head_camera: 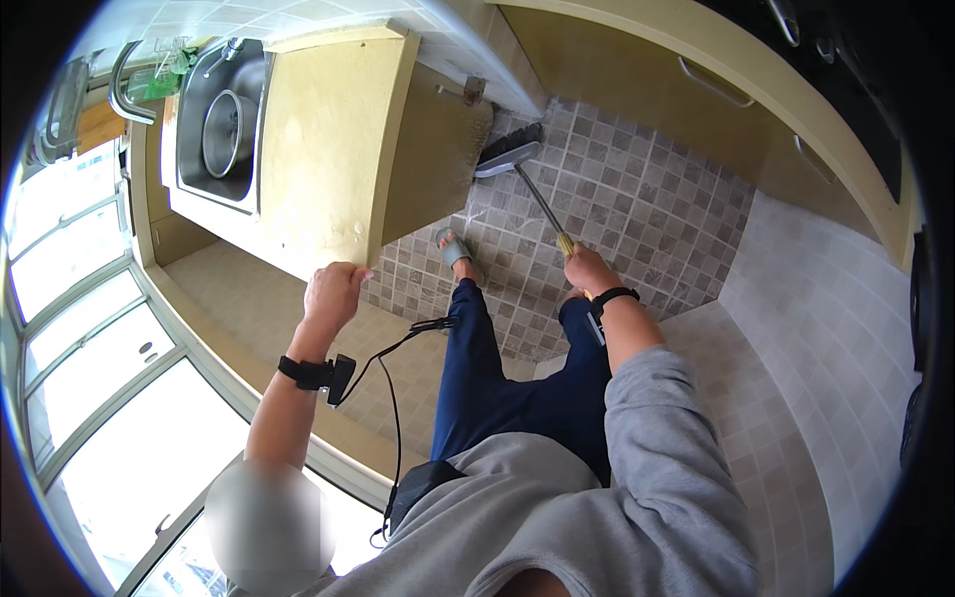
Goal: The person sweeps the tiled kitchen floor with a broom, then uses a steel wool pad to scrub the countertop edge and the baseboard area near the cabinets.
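My right hand (589, 270) is closed around the yellow grip of a broom (539, 195), whose thin metal-coloured handle slants down to the floor. Its broad grey head (507, 158) with dark bristles lies on the tiles, against the lower edge of the cabinet side (436, 149). My left hand (333, 293) is curled into a loose fist at the near corner of the pale yellow countertop (321, 142). Whether it rests on the corner or hovers over it, I cannot tell. No object shows in it.
A steel sink (251, 160) holding a round metal basin (222, 134) is set into the left counter. Brown mosaic tiles (597, 194) cover the floor. Cabinets with handles (716, 82) line the far right. A black cable (395, 343) hangs from my left wrist strap. Windows (149, 433) stand left.
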Motion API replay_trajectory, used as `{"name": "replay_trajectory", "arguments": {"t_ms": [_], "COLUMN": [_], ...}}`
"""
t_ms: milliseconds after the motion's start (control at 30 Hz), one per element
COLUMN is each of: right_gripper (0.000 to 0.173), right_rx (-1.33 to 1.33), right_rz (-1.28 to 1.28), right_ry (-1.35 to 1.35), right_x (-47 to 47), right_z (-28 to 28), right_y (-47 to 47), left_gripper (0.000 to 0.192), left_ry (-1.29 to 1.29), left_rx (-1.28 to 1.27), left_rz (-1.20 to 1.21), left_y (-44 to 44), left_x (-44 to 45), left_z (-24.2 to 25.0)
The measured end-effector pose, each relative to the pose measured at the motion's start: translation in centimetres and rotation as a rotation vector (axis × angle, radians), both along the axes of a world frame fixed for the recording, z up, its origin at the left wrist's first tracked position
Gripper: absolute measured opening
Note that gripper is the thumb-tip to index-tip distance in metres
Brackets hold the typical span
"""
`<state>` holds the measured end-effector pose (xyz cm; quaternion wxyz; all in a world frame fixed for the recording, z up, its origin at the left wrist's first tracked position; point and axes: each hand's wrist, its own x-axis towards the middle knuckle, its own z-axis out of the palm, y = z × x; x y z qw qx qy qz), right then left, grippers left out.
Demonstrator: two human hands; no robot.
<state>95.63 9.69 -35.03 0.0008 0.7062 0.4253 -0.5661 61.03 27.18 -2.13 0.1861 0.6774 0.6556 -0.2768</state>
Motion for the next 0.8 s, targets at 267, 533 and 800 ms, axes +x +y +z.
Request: {"name": "replay_trajectory", "arguments": {"t_ms": [267, 533, 800], "right_gripper": [0.049, 0.051, 0.038], "right_rx": [0.047, -0.072, 0.134], "right_rz": [0.323, 0.494, 0.459], "right_ry": [-0.239, -0.229, -0.091], "right_x": [5.2, 7.0, -6.3], "right_z": [0.9, 12.2, 4.4], "right_y": [-4.9, -4.7, -0.8], "left_gripper": [0.037, 0.034, 0.039], "left_ry": [0.022, -0.039, 0.009], "left_rx": [-0.024, 0.018, 0.006], "left_rz": [-0.003, -0.003, 0.034], "left_y": [0.3, -0.2, 0.0], "left_x": [0.3, -0.2, -0.1], "left_z": [0.1, 0.0, -0.1]}}
